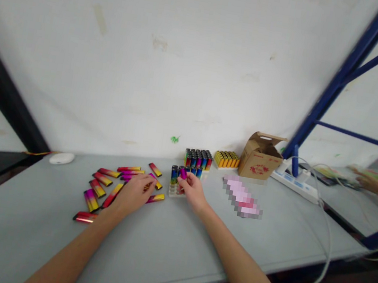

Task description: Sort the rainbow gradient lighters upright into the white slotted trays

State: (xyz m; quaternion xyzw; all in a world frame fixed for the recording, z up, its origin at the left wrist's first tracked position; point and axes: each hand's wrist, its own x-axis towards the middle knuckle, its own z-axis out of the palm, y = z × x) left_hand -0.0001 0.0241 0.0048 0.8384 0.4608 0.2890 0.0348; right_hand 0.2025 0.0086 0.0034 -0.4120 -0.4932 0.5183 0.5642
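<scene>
My right hand [192, 188] pinches a shiny purple tube [183, 174] upright at the front of a pale rack [177, 194]. Blue and dark tubes [174, 173] stand in the rack's rear holes, partly behind the fingers. To the left, my left hand [138, 191] is bent down over loose tubes, its fingers curled around something gold, most of it hidden. Close by its fingertips lies a purple-and-yellow tube [158, 184]. Several red, purple and yellow tubes [91, 200] lie scattered around and under this hand.
Behind stand a block of multicoloured tubes [198, 159] and a tray of yellow ones [227, 159]. An open cardboard box [259, 160], a blurred-out pink item [242, 198] and a power strip [297, 185] with cables are at right. Another person's hand [376, 183] shows beyond the blue frame.
</scene>
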